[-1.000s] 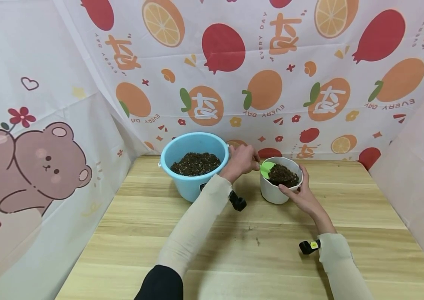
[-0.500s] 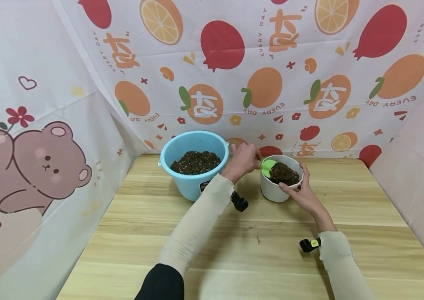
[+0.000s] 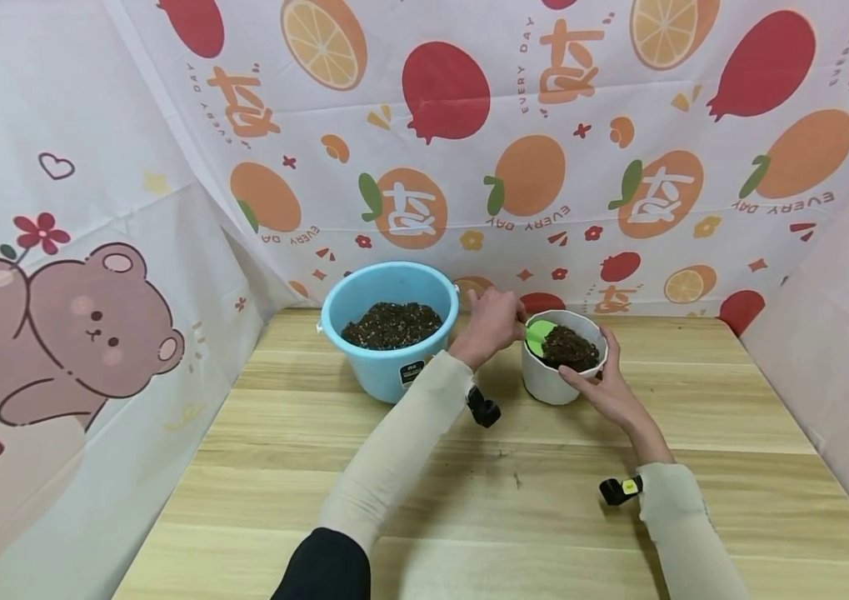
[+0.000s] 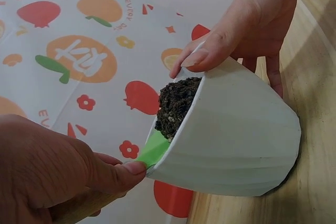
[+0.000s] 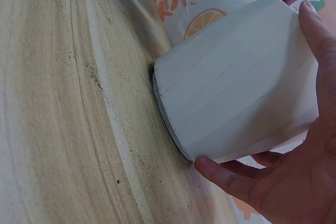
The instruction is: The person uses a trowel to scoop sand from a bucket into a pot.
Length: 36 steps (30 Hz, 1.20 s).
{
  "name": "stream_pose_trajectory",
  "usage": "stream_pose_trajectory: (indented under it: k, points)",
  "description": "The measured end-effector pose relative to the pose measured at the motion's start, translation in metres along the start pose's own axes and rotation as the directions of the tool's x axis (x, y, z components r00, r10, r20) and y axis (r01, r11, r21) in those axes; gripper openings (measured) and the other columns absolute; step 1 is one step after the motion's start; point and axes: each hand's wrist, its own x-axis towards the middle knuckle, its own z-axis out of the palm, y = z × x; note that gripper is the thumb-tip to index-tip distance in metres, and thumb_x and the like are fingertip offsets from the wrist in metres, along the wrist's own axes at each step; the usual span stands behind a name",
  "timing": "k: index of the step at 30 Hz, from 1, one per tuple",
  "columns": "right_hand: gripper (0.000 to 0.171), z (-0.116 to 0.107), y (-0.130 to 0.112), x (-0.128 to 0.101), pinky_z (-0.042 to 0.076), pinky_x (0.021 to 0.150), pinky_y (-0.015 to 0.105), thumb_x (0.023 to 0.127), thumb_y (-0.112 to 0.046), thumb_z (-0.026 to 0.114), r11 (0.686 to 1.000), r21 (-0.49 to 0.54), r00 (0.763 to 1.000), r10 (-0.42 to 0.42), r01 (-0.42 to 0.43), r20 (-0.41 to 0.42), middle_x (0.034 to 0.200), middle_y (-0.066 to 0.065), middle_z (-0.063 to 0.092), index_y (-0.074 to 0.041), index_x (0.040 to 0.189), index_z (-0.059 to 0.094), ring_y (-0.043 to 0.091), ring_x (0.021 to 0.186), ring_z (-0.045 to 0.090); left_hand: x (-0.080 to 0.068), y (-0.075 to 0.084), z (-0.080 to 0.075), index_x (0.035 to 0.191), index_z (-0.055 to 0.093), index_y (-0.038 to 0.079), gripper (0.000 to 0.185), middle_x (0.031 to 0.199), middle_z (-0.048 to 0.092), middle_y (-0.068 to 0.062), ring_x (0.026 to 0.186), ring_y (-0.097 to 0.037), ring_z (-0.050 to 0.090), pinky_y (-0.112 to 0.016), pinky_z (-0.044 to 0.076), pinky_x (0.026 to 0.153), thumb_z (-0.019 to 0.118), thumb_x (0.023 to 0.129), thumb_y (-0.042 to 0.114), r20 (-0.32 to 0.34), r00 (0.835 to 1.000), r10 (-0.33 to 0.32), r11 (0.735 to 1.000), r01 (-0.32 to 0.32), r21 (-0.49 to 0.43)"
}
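Note:
A small trowel with a green blade (image 3: 538, 337) and a wooden handle (image 4: 84, 205) is held in my left hand (image 3: 493, 325), with the thumb pressed near the base of the blade. The blade dips inside the left rim of a white faceted pot (image 3: 547, 385), beside dark soil (image 3: 571, 348) heaped in it. My right hand (image 3: 611, 396) grips the pot from its right side, thumb over the rim; in the right wrist view its fingers (image 5: 231, 179) spread round the wall and base. Soil hides the blade's tip.
A light blue bucket (image 3: 379, 385) partly filled with soil stands to the left of the pot, beside my left wrist. Both rest on a wooden table (image 3: 529, 517) with a few dark specks. A fruit-print cloth (image 3: 581, 167) hangs close behind them.
My left hand and the trowel have shifted slightly right, and more of the green blade shows against the pot's inner wall. The right hand keeps its grip on the pot.

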Motion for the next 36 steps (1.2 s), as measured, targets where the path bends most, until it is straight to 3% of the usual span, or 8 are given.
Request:
stream_pose_trajectory:
  k: [9, 20, 26, 30, 36]
  points:
    - [0.106, 0.001, 0.001, 0.000, 0.021, 0.121, 0.066, 0.097, -0.036, 0.067, 1.000, -0.002, 1.000, 0.000, 0.000, -0.002, 0.169, 0.015, 0.001, -0.037, 0.157, -0.020, 0.040, 0.157, 0.009, -0.002, 0.005, 0.002, 0.088, 0.083, 0.021, 0.010, 0.090, 0.078, 0.007, 0.095, -0.017, 0.062, -0.061, 0.030, 0.107, 0.074, 0.090, 0.017, -0.015, 1.000, 0.005, 0.999, -0.004, 0.040]
    - [0.106, 0.001, 0.000, 0.000, 0.019, 0.120, 0.067, 0.096, -0.037, 0.067, 1.000, -0.013, 1.000, 0.007, -0.007, -0.004, 0.169, 0.016, 0.002, -0.037, 0.157, -0.020, 0.040, 0.156, 0.009, -0.003, 0.010, 0.002, 0.090, 0.083, 0.019, 0.008, 0.094, 0.079, 0.006, 0.096, -0.018, 0.061, -0.055, 0.031, 0.102, 0.075, 0.091, 0.017, -0.003, 1.000, 0.003, 0.997, -0.003, 0.071]
    - [0.107, 0.001, 0.000, -0.001, 0.019, 0.120, 0.067, 0.096, -0.037, 0.067, 1.000, -0.015, 1.000, 0.016, -0.016, 0.000, 0.169, 0.016, 0.001, -0.036, 0.157, -0.021, 0.040, 0.157, 0.008, -0.003, 0.012, 0.002, 0.091, 0.083, 0.019, 0.005, 0.098, 0.079, 0.004, 0.104, -0.022, 0.060, -0.057, 0.031, 0.103, 0.079, 0.089, 0.019, 0.020, 1.000, -0.013, 0.997, 0.012, 0.080]
    - [0.107, 0.001, 0.000, 0.000, 0.019, 0.121, 0.067, 0.096, -0.038, 0.067, 1.000, -0.016, 1.000, 0.019, -0.019, -0.004, 0.169, 0.015, 0.001, -0.034, 0.158, -0.020, 0.040, 0.157, 0.009, -0.002, 0.012, 0.002, 0.093, 0.083, 0.019, 0.006, 0.100, 0.078, 0.003, 0.108, -0.025, 0.061, -0.065, 0.034, 0.108, 0.079, 0.089, 0.019, 0.021, 1.000, -0.005, 0.996, 0.003, 0.084]
    - [0.107, 0.001, -0.001, 0.000, 0.019, 0.120, 0.067, 0.096, -0.039, 0.067, 0.999, -0.020, 1.000, 0.024, -0.025, -0.005, 0.169, 0.016, 0.001, -0.037, 0.157, -0.021, 0.042, 0.156, 0.009, 0.001, 0.012, 0.001, 0.091, 0.083, 0.021, 0.008, 0.099, 0.078, 0.004, 0.103, -0.023, 0.066, -0.069, 0.049, 0.093, 0.075, 0.092, 0.020, 0.043, 0.999, 0.008, 0.991, -0.014, 0.131]
